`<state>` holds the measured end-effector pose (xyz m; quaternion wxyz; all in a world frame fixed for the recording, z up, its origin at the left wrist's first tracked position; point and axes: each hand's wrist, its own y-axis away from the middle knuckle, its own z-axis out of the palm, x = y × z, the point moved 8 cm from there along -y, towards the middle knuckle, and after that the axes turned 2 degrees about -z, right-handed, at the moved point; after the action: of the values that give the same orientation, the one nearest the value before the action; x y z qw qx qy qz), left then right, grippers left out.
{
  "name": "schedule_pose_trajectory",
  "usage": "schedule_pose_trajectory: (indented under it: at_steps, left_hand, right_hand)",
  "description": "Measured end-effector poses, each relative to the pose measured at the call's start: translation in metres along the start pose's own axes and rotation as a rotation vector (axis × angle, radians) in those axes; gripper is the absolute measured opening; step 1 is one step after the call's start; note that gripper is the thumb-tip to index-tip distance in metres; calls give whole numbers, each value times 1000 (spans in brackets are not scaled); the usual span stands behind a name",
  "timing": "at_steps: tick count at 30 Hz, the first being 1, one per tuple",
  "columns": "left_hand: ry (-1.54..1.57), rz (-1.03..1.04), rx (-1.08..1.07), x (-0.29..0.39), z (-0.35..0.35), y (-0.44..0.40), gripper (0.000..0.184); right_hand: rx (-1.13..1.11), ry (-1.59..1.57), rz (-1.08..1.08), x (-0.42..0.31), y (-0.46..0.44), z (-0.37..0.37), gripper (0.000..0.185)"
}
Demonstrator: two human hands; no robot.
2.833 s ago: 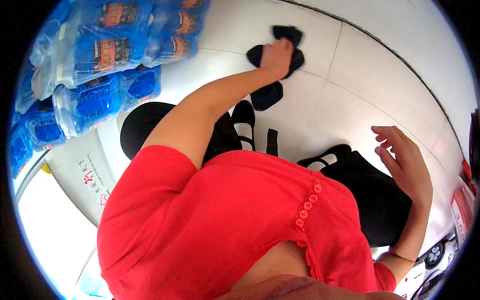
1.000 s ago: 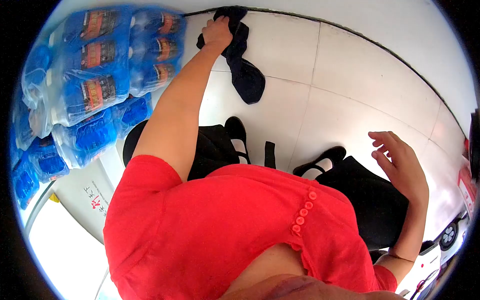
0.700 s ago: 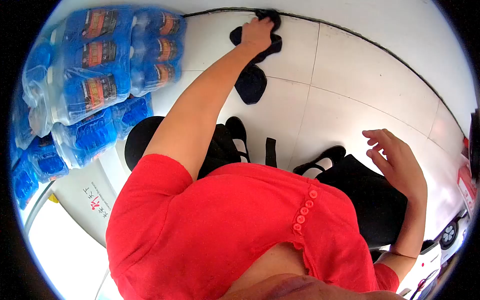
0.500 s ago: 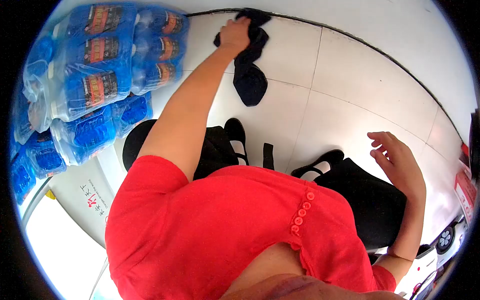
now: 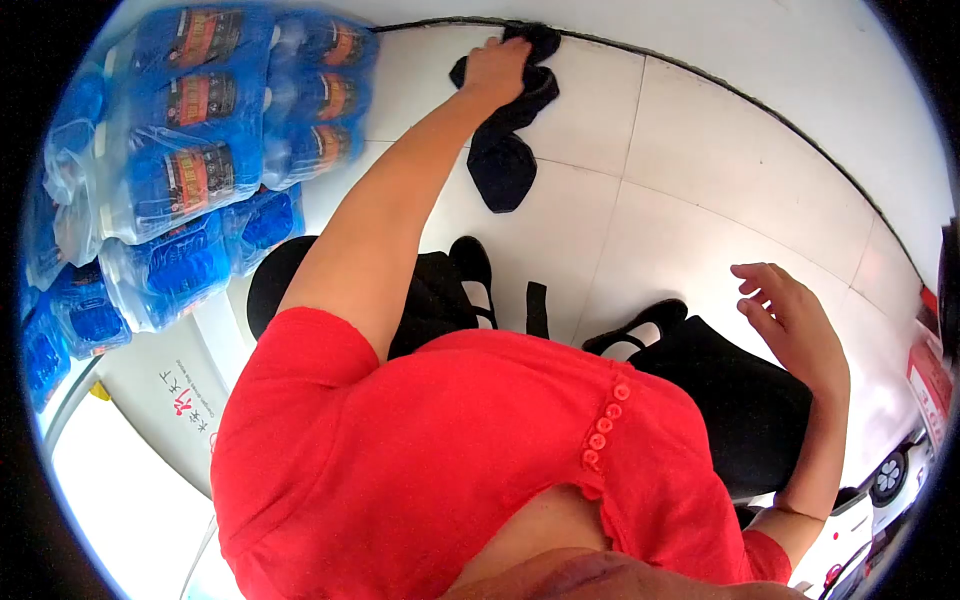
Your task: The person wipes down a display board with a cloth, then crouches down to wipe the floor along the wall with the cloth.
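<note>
A dark navy or black cloth [image 5: 505, 165] lies in a crumpled strip on the tiled floor, its far end against the wall's foot. My left hand [image 5: 497, 72] reaches out and presses down on the upper part of the cloth, fingers curled over it; the fingertips are partly lost against the dark fabric. My right hand [image 5: 785, 310] hangs in the air on the right side, beyond my knee, with loosely bent fingers apart and nothing in them.
Plastic-wrapped packs of blue-liquid bottles [image 5: 190, 110] are stacked at the left. Below them stands a pale panel [image 5: 170, 400] with printed lettering. A white wall [image 5: 800, 60] curves round the back. My black shoes [image 5: 470, 265] stand on the tiles. A toy-like wheel [image 5: 888, 480] shows at lower right.
My left hand has slid to the right along the wall's foot, and the upper part of the cloth has shifted with it. The cloth's near end and my right hand stay about where they were.
</note>
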<state>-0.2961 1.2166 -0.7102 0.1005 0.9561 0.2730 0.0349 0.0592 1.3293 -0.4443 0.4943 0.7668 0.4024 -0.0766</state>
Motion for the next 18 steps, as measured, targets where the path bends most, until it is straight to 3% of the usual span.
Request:
schedule_pose_trajectory:
  at_steps: [5, 7, 10, 12, 18]
  left_hand:
    - [4, -47, 78, -27, 0, -1, 49]
    - [6, -179, -89, -15, 9, -8, 49]
    - [34, 55, 1, 26, 5, 3, 47]
    - [38, 57, 21, 29, 8, 6, 48]
    - [-96, -146, -9, -45, 2, -4, 45]
  right_hand:
    - [7, -10, 30, -1, 1, -2, 30]
    - [-30, -25, 32, -9, 0, -2, 30]
    - [-11, -3, -36, -8, 0, -2, 30]
    - [1, -4, -27, -5, -1, -2, 30]
    - [-16, -32, 43, 8, 0, 1, 30]
